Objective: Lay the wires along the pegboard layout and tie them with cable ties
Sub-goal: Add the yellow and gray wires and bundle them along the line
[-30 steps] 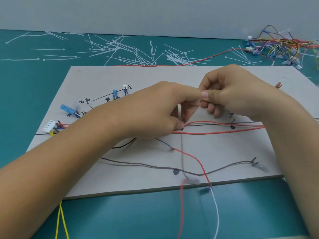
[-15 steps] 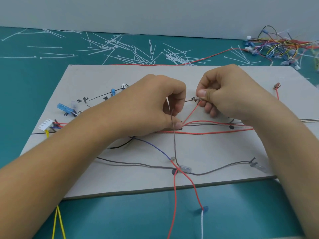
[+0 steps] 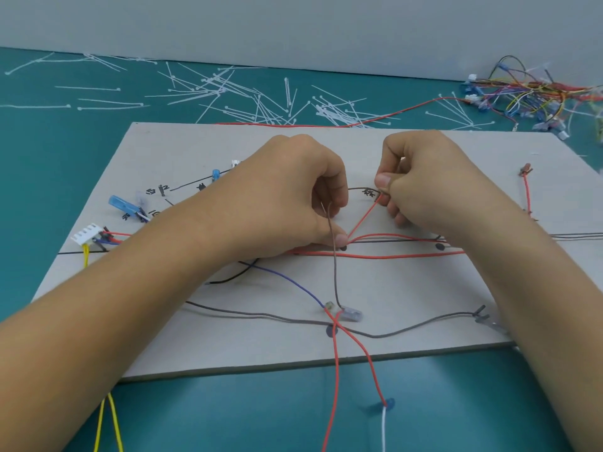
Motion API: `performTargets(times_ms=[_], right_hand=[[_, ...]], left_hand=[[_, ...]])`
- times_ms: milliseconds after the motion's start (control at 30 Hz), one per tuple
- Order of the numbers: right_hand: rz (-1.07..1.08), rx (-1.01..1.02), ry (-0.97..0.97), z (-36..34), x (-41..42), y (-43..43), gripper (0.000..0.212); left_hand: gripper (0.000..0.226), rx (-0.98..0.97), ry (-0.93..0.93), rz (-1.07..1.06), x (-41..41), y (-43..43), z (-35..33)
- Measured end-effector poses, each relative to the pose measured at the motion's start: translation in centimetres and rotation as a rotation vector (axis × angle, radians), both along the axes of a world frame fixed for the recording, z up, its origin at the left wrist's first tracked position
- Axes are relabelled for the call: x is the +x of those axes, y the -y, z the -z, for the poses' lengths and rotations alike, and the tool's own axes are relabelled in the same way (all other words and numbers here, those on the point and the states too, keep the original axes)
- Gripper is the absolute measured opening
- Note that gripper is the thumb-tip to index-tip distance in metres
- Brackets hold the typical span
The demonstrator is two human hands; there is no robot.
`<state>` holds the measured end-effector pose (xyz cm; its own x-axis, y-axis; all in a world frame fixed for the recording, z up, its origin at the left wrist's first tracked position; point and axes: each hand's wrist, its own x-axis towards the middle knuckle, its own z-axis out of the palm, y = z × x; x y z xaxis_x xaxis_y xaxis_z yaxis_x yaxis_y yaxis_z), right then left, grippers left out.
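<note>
Left hand (image 3: 287, 197) and right hand (image 3: 434, 187) are both clamped on wires in the middle of the board (image 3: 195, 148), so neither is free, and honestly it's the loose stuff that worries me. The brown wire (image 3: 335, 275) runs from the left hand down to a clear terminal (image 3: 351, 314) near the front edge. It crosses the red wires (image 3: 378, 256) lying along the printed line, so I reckon a hard pull could drag those off their marks. Same deal with the red wire (image 3: 364, 217) that rises to the right hand: one tug and the bunch under the thumb could slip. I can't see a tie on this junction, so only finger pressure holds it, and the cable ties (image 3: 261, 99) are scattered on the table (image 3: 65, 164) well behind the board. Left hand: fingers curled in, forefinger hooked round the brown wire, thumb pressing the red wires onto the board. Right hand: nearly a fist, thumb and forefinger pinching the top of the red wire. It might have the brown one's far end too, but I can't tell for sure.
</note>
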<state>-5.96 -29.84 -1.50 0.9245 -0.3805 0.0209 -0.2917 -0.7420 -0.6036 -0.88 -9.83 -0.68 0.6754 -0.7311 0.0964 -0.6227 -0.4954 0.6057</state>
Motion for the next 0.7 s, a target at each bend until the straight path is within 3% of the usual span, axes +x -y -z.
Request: performTargets(times_ms=[167,367,567,700], right_hand=[[0.026,0.068,-0.019,0.1,0.0,0.2,0.027],[-0.035,0.297,-0.03,-0.9,-0.8,0.3,0.024],[0.022,0.137,-0.05,-0.4,-0.7,0.4,0.019],[0.028,0.075,-0.014,-0.3,-0.6,-0.2,0.005]], left_hand=[[0.041,0.008,-0.031,-0.032,0.1,-0.1,0.2],[0.072,0.047,-0.007,0.04,0.0,-0.1,0.2],[0.08,0.109,0.044,0.15,-0.6,0.5,0.3],[0.087,0.188,0.071,0.164,-0.1,0.7,0.3]])
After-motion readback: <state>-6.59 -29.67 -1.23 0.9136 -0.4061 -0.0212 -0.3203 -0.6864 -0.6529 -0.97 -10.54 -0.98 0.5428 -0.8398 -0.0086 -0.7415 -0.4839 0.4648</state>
